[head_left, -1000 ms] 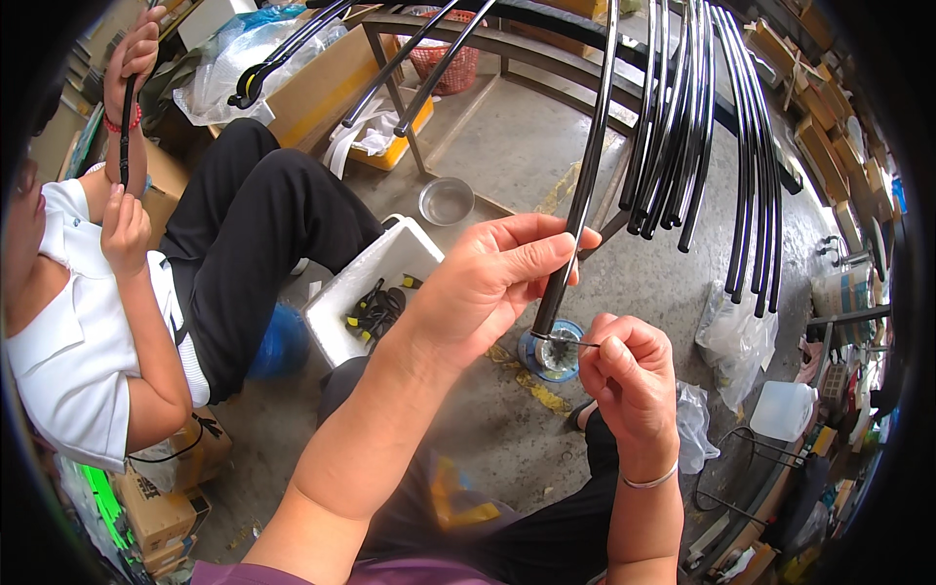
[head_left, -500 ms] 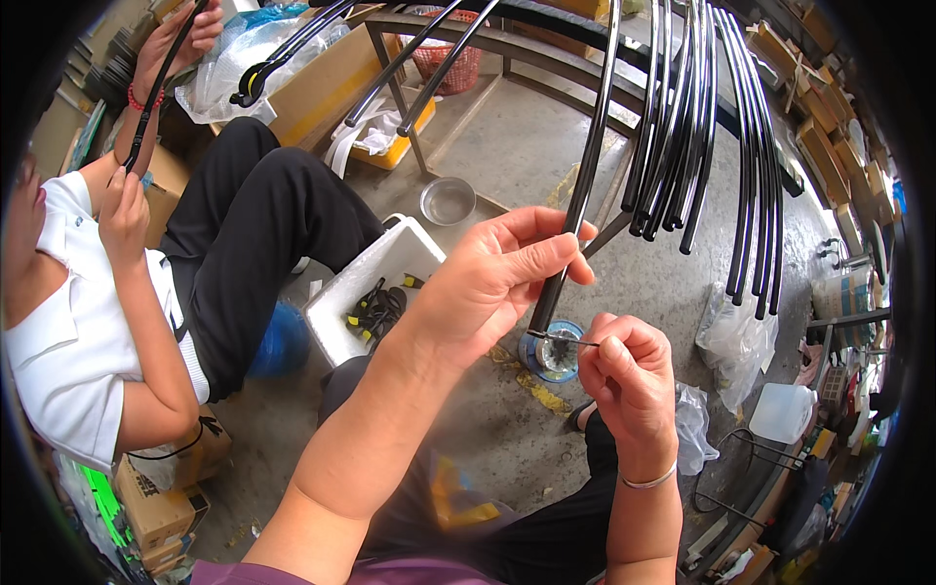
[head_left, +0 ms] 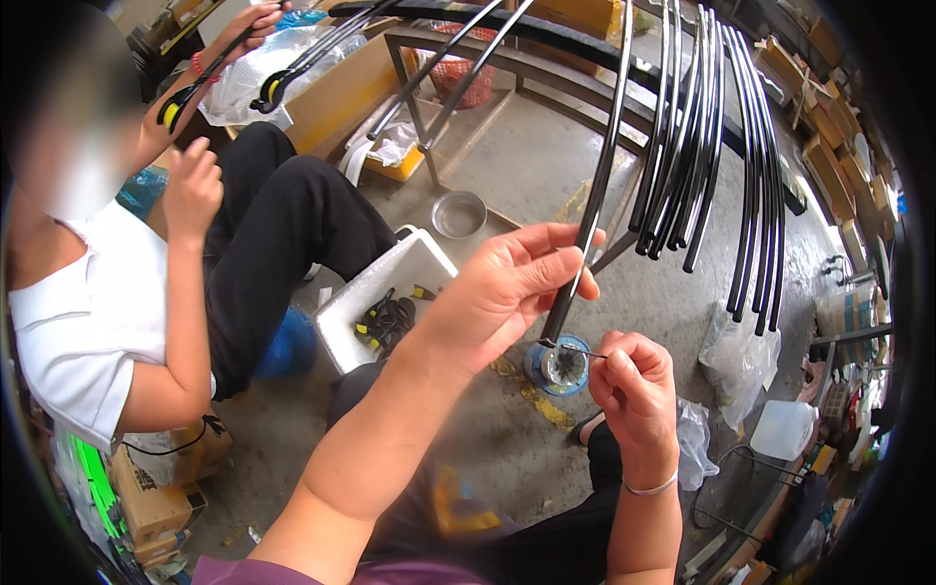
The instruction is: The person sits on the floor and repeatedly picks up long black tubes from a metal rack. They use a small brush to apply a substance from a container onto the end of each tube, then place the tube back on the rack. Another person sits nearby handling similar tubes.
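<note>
left hand (head_left: 502,292) fingers clamped on glossy black strip (head_left: 595,205), right hand (head_left: 634,385) fingers pinching thin metal pin (head_left: 582,353)

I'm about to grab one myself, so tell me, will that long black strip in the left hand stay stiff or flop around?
The black strip probably flexes rather than flops: it keeps one smooth line above the left hand, which pinches it near its lower end. It looks light, held by fingertips alone. The hanging strips bow gently, suggesting springiness.

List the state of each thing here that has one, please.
left hand: shut on the black strip
black strip: held tilted, lower end at the thin pin
right hand: shut on the thin pin
thin pin: pinched, touching the strip's end
metal bowl: upright on the floor, looks empty
white tray: open, holding dark clips
</note>
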`<state>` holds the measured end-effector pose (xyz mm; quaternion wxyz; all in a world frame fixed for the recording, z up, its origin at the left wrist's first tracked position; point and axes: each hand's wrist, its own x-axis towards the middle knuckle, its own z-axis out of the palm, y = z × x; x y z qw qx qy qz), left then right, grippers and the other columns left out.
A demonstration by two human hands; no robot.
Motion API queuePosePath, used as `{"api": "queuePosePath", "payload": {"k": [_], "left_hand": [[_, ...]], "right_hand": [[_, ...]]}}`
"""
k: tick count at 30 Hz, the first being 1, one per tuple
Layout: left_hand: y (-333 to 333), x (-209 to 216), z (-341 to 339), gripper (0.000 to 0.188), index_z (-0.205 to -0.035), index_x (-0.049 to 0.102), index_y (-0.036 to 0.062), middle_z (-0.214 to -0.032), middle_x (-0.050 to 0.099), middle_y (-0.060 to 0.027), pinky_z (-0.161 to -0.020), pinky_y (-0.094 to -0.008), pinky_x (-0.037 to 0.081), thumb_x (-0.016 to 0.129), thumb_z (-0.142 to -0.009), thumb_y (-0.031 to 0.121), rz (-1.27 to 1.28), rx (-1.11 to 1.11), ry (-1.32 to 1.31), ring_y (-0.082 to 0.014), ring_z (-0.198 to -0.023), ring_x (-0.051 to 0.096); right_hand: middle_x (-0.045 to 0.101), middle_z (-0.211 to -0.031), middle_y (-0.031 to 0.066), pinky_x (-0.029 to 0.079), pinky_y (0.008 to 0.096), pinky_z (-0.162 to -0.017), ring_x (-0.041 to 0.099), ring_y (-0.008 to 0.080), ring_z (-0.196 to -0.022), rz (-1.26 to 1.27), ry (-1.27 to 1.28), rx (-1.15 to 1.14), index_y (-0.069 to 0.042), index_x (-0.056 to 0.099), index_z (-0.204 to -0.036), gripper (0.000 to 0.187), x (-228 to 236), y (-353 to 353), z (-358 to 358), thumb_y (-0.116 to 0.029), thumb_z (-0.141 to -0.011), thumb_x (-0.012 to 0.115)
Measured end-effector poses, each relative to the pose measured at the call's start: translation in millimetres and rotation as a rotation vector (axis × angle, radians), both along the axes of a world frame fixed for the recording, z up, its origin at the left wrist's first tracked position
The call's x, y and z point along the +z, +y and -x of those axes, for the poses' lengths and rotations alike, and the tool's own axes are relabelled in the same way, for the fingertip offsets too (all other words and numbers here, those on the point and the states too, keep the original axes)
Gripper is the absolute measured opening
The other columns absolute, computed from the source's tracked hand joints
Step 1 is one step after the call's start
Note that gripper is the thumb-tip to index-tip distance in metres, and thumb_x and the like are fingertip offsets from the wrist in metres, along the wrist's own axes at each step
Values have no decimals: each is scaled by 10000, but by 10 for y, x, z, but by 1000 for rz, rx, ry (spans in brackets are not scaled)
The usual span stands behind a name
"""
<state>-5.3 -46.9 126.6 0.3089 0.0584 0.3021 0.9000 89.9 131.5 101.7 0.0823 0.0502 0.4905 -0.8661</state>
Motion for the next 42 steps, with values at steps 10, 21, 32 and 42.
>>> {"api": "queuePosePath", "payload": {"k": [10, 21, 32, 42], "left_hand": [[-62, 35, 5, 376, -1193, 531, -76, -1126, 597, -116, -775, -269, 469, 625, -859, 67, 27, 3, 67, -156, -810, 568], [-811, 891, 565, 395, -1184, 524, -74, -757, 606, -82, -475, -173, 423, 594, -893, 185, 316, 96, 317, -105, -579, 554], [-1639, 929, 1711, 170, -979, 648, 14, -777, 665, -57, -539, -181, 401, 639, -840, 112, 920, 95, 449, -77, -654, 576], [-1754, 619, 2016, 281, -960, 700, 96, -833, 705, -26, -711, -266, 480, 691, -715, 232, 1956, 267, 645, -131, -764, 643]], "right_hand": [[416, -641, -9, 247, 218, -430, 343, 91, -496, 229, -29, -37, -31, 567, -786, 189, -245, 119, 35, -180, -898, 600], [390, -648, -11, 256, 207, -432, 334, 94, -544, 248, -55, -35, -36, 544, -832, 161, -220, 218, 103, -174, -902, 591], [378, -698, -18, 259, 170, -414, 322, 60, -569, 221, -103, -9, -80, 482, -793, 173, -294, 92, 165, -167, -926, 551], [339, -661, -21, 230, 187, -391, 299, 62, -528, 260, -74, -5, -43, 478, -794, 212, -355, -6, 174, -186, -935, 546]]}}
